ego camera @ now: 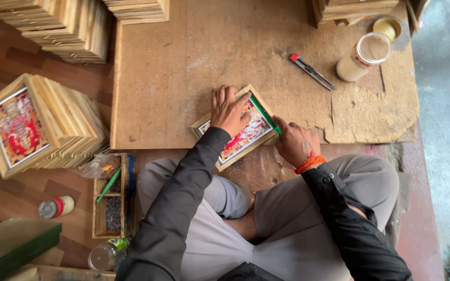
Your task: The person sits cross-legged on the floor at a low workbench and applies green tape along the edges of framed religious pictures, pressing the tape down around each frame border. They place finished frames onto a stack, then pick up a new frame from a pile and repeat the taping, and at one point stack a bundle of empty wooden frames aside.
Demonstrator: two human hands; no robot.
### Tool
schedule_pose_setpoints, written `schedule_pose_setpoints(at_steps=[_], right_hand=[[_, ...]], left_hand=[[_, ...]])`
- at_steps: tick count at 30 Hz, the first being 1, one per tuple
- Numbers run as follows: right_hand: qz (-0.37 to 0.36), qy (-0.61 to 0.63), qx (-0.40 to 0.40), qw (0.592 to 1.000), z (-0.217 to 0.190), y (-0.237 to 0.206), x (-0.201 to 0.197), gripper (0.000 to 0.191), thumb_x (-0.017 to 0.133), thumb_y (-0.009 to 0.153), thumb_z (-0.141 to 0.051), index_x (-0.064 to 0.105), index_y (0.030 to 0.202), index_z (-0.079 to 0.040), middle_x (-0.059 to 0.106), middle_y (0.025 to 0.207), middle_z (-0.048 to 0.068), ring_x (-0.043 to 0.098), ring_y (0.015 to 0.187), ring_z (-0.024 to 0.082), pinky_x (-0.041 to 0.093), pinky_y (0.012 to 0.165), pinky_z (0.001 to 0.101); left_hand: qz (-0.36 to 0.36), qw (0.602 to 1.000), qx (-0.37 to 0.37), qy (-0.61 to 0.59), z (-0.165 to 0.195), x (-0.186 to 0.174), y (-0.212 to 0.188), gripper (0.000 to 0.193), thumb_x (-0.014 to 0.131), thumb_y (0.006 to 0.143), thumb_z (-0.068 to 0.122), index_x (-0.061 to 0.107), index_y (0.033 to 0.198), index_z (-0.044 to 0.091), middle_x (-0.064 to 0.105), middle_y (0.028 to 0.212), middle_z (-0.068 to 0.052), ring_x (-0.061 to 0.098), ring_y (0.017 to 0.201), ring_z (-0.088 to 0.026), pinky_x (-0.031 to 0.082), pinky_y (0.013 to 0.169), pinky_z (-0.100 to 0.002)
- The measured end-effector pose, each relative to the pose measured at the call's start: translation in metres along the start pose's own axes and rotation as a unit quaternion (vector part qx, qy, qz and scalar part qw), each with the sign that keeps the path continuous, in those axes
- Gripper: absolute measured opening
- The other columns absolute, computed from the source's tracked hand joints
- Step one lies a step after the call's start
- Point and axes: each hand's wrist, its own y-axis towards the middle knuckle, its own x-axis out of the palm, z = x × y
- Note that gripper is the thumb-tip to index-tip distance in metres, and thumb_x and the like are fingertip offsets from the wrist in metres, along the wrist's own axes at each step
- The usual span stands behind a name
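1. small wooden picture frame [235, 136] lies flat on the board's near edge, just in front of the person's crossed legs, turned at an angle. colourful print shows inside, mostly red and white.
2. left hand [228, 110] rests palm down on the frame's upper left part, fingers spread and pressed flat onto the print.
3. right hand [296, 142] sits at the frame's right corner, fingers curled and closed round the lower end of a green strip [264, 113]. can't tell exactly how tight the hold is. orange thread band on that wrist.
4. green strip runs along the frame's right side, touching it, slanting up-left from the rt hand.
5. board [183, 62] is a worn brown sheet w/ a broken right edge, dusted w/ pale specks.
6. further out on the board: a cutter knife [312, 72] w/ a red end, well apart from the frame; a plastic jar [363, 56] lying tilted near the top right, its lid [386, 27] just beside it.
7. left of the board: a stack of framed prints [37, 125] leaning on its side; more bare wooden frames [53, 26] piled at the top left.
8. near the left knee: a small wooden tray [111, 198] w/ compartments, a green stick and dark small bits inside.
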Motion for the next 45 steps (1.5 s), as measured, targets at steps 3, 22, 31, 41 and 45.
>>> schedule_pose_setpoints(at_steps=[3,22,31,41,45], right_hand=[[0.014,-0.002,-0.012,1.0,-0.001,-0.002,0.001,0.06,0.06,0.088,-0.021,0.053,0.148,-0.028,0.07,0.099,0.013,0.072,0.087,0.034,0.056,0.068,0.0463],[-0.01,0.032,0.011,0.999,0.009,0.005,0.007,0.069,0.066,0.08,-0.019,0.056,0.147,-0.029,0.073,0.088,0.015,0.072,0.079,0.033,0.058,0.067,0.045],[0.02,0.064,-0.026,0.997,0.017,0.008,0.01,0.067,0.065,0.077,-0.021,0.059,0.143,-0.021,0.073,0.087,0.018,0.071,0.08,0.037,0.057,0.068,0.0475],[-0.064,0.058,-0.039,0.995,0.019,0.013,-0.001,0.082,0.061,0.069,-0.013,0.05,0.15,-0.021,0.073,0.09,0.019,0.071,0.084,0.039,0.057,0.068,0.0487],[-0.129,0.044,-0.02,0.99,0.023,0.014,-0.001,0.095,0.065,0.067,-0.015,0.039,0.157,-0.024,0.074,0.088,0.02,0.073,0.086,0.037,0.058,0.071,0.0474]], left_hand=[[0.11,0.992,-0.039,-0.045,-0.03,-0.011,-0.015,0.035,0.072,0.091,0.035,0.07,0.121,0.016,0.057,0.131,-0.011,0.049,0.131,-0.037,0.033,0.117,-0.057],[-0.01,0.964,-0.071,-0.255,0.058,-0.004,-0.039,0.009,0.073,0.09,0.015,0.072,0.1,0.014,0.071,0.097,-0.002,0.07,0.084,-0.023,0.057,0.071,-0.037],[-0.011,0.966,-0.049,-0.253,0.075,0.0,-0.037,0.012,0.074,0.088,0.008,0.073,0.098,0.013,0.07,0.096,-0.004,0.07,0.087,-0.027,0.055,0.074,-0.039],[-0.019,0.985,-0.03,-0.167,0.08,0.016,-0.033,0.021,0.071,0.08,-0.007,0.068,0.093,0.009,0.069,0.097,-0.005,0.071,0.092,-0.026,0.058,0.077,-0.04],[-0.037,0.986,-0.051,-0.153,0.085,0.014,-0.034,0.018,0.072,0.082,-0.004,0.067,0.093,0.01,0.069,0.096,-0.004,0.071,0.091,-0.025,0.058,0.074,-0.04]])
